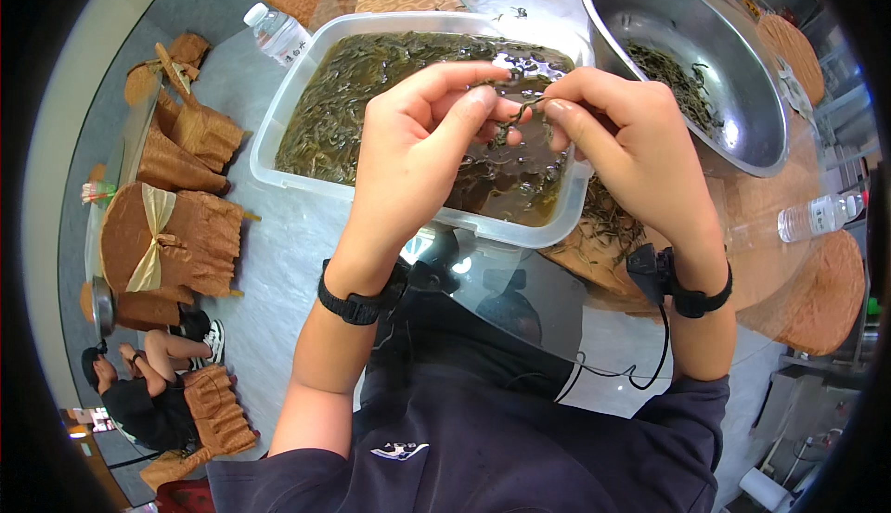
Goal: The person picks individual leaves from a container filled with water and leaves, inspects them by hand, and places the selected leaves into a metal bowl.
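Both hands are raised over a translucent plastic tub (275, 148) of brownish water with dark green soaked plant strands (327, 113) in it. My left hand (424, 123) grips a small dark clump of strands (500, 136) between thumb and fingers. A thin twisted strand (525, 109) runs from that clump to my right hand (612, 120), where thumb and forefinger pinch its end. Behind my right hand stands a large stainless steel basin (738, 88), with a heap of similar strands (672, 81) along its near side. Dry-looking stems (612, 217) lie below my right hand.
The glass tabletop (487, 273) has a curved edge close to my body. Clear water bottles stand at the far left (278, 33) and lie at the right (818, 217). A cable (665, 346) hangs from my right wrist strap. A seated person (150, 388) and covered chairs (174, 238) are leftward.
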Demonstrator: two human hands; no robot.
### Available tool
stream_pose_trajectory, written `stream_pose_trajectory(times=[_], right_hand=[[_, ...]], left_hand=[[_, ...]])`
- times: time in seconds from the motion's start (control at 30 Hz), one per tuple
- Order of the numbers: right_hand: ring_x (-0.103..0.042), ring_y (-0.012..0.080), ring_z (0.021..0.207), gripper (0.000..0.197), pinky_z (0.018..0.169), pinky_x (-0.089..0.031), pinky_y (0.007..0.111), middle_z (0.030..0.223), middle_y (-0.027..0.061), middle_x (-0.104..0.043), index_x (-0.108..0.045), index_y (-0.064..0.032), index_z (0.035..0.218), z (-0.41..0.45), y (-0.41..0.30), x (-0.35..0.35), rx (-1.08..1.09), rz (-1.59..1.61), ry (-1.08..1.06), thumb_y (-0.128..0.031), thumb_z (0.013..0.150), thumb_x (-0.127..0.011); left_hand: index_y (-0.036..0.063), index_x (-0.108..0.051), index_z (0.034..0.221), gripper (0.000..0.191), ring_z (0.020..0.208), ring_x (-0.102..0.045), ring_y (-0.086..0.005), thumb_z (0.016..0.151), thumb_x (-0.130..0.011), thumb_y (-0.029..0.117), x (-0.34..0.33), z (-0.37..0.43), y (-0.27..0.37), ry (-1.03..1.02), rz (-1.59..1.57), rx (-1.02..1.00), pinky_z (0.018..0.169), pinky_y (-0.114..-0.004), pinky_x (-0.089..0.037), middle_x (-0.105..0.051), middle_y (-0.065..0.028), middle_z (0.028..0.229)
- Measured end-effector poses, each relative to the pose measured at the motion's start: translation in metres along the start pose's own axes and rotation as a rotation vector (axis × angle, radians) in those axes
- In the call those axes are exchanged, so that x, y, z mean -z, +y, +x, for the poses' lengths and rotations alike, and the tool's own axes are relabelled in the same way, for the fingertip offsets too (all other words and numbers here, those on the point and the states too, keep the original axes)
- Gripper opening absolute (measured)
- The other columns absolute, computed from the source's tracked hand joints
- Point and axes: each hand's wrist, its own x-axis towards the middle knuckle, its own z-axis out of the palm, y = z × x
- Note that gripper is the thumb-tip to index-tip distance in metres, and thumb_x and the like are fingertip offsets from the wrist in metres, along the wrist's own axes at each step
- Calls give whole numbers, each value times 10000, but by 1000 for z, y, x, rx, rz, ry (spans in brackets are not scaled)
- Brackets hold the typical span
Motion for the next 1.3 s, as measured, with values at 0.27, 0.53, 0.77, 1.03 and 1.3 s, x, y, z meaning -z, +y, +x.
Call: stream_pose_trajectory(times=[0.27,0.53,0.77,1.03,1.3], right_hand=[[-630,271,549,129,547,-464,367,660,153,-648,-707,8,910,-2,-5,-4,15,-60,-10,-104,960,-667],[-639,349,614,149,577,-495,413,695,160,-641,-663,-14,834,-5,-1,-14,194,-226,66,-121,938,-669],[-603,317,609,208,569,-480,433,650,106,-570,-553,-56,725,-3,-2,-22,358,-400,151,-131,866,-686],[-587,301,568,205,516,-449,415,617,99,-559,-542,-57,682,-2,7,-21,322,-455,246,-128,797,-696],[-586,306,549,233,507,-440,419,599,105,-567,-545,-52,655,0,4,-26,247,-501,327,-142,793,-709]], left_hand=[[15,-619,1219,210,782,-694,-112,1074,-467,24,-5,-1,-4,-26,94,-96,735,-265,-563,-748,-125,1036],[-18,-714,1104,158,801,-632,-66,1037,-625,94,-4,-6,-1,-88,323,-141,730,-224,-516,-710,-32,947],[-17,-706,974,167,699,-579,-87,993,-701,149,-6,-7,-4,-34,307,-110,627,-250,-470,-688,-39,814],[-20,-680,952,183,632,-515,-111,994,-679,158,-10,-8,-3,-37,366,-130,566,-283,-417,-633,-70,749],[-31,-683,945,181,641,-550,-125,992,-665,143,-9,-5,-4,-48,366,-137,579,-294,-443,-654,-89,743]])
